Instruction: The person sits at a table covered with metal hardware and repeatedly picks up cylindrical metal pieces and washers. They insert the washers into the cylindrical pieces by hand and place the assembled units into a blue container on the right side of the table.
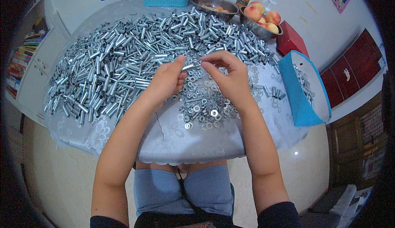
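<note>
While left-hand fingers [180, 65] pinch a metal tube [188, 67], right-hand fingers [209, 64] close just beside it.

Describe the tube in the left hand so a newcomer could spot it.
Start at the round table heaped with metal tubes. Above its washer pile, the left hand pinches one short silver tube. Unlike the rest, it is lifted clear.
</note>
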### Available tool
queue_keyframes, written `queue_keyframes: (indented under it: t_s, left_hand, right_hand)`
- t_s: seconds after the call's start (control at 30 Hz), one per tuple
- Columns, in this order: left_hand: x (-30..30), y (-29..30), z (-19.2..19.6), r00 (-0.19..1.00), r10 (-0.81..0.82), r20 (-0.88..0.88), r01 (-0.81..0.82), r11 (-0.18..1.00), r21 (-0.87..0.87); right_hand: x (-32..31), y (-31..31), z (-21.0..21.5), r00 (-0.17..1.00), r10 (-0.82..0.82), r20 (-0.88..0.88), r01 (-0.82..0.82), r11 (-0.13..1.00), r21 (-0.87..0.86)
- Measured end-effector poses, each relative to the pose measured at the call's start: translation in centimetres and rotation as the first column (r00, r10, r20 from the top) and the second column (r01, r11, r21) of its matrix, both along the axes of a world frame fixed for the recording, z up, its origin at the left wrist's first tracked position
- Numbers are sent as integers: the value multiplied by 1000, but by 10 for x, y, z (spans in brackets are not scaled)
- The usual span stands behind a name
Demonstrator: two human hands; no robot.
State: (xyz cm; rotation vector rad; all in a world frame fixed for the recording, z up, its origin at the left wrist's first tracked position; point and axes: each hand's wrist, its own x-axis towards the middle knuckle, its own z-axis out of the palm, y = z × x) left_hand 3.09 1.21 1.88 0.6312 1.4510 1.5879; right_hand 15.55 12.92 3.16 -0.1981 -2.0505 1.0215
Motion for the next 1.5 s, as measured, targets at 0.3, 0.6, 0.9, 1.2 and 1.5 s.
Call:
queue_keyframes:
  t_s: [0.3,0.6,0.9,1.2,1.5]
  left_hand:
    - [0,-3,3,999,-41,-25,41,999,-5]
    - [-2,-1,-2,1000,-14,-17,14,1000,6]
    - [3,0,3,996,89,-8,-89,996,30]
    - [-3,-3,6,986,-51,158,33,993,114]
    - [-3,-5,8,964,-84,254,29,977,212]
  right_hand:
    - [2,-4,2,997,-69,42,66,997,51]
    - [5,-10,6,996,14,92,-20,998,66]
    - [7,-13,8,963,155,221,-145,987,-63]
    - [7,-16,10,929,296,222,-302,953,-7]
    - [5,-22,11,927,374,-32,-373,907,-196]
